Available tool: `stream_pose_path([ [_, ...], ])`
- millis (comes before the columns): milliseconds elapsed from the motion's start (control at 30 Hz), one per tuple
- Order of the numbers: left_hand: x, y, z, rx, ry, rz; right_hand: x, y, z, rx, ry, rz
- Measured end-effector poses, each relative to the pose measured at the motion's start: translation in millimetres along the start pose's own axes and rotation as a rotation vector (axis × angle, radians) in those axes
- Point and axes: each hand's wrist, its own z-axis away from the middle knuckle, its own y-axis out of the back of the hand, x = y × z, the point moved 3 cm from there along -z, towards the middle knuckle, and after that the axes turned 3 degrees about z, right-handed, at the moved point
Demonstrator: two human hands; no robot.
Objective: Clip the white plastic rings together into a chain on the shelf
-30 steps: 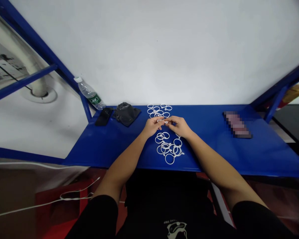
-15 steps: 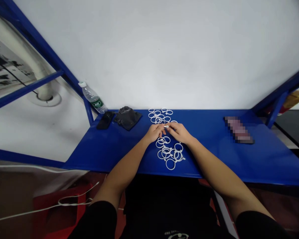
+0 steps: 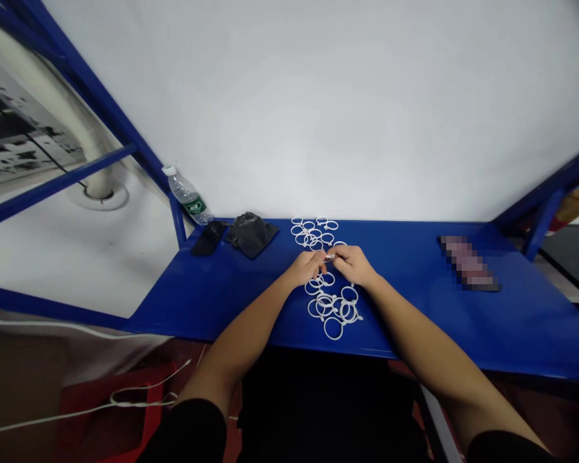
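Observation:
My left hand and my right hand meet over the middle of the blue table, fingers closed in a pinch. Between their fingertips is a white plastic ring, mostly covered by the fingers. Beyond my hands lies a loose group of similar white rings, each with a small tab. Nearer to me, a second group of white rings lies partly overlapping, just below my wrists.
On the blue table, a black phone and a dark drawstring pouch lie left. A plastic bottle leans by the blue frame. A pixelated flat object lies right. A white wall stands behind.
The view has shifted slightly, so everything sits a little lower and further right. Both hands still pinch the ring, with the right fingers curled in more. The ring groups look the same.

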Motion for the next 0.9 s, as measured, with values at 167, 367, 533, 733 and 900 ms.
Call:
stream_pose_path([
  [167, -0.5, 2.6, 0.4, 0.049, -0.056, -0.110, 6.7, 3.6, 2.3, 0.009, 0.037, 0.104],
  [367, 17.8, 22.7, 7.9, 0.120, -0.173, -0.354, 40.5, 28.5, 5.2, 0.188, -0.148, 0.403],
  [533, 27.2, 17.9, 17.3, -0.115, -0.155, -0.542, 65.3, 35.6, 6.6, 0.138, -0.282, 0.535],
  [733, 16.9, 7.7, 14.2, -0.116, -0.145, -0.637, 59.5, 37.0, 6.6, 0.160, -0.322, 0.411],
  [900, 11.0, 13.0, 7.2, -0.002, -0.176, -0.598, 31.8, 29.9, 4.4, 0.089, -0.154, 0.278],
])
